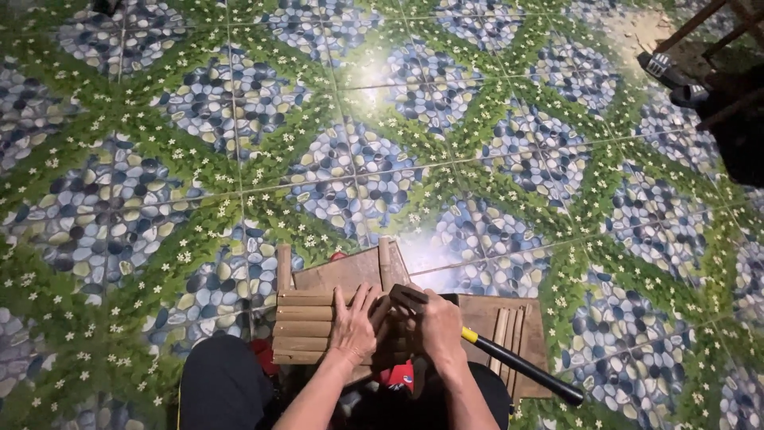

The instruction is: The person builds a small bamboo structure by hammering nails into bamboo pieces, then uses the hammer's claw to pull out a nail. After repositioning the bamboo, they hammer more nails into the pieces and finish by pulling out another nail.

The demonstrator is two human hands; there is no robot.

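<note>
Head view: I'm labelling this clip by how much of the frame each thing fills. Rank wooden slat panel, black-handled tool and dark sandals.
1. wooden slat panel
2. black-handled tool
3. dark sandals, though farther from the camera, so true size is unsure.

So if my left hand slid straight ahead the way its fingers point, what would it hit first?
Probably the upright wooden post at the top of the slatted wooden piece. The left hand lies flat on that piece, fingers pointing towards the post, though depth is unclear.

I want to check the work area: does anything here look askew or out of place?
Nothing looks broken or spilled. The wooden slat frame lies slightly tilted on the tile floor; the left hand presses it, the right hand holds a black-handled hammer.
</note>
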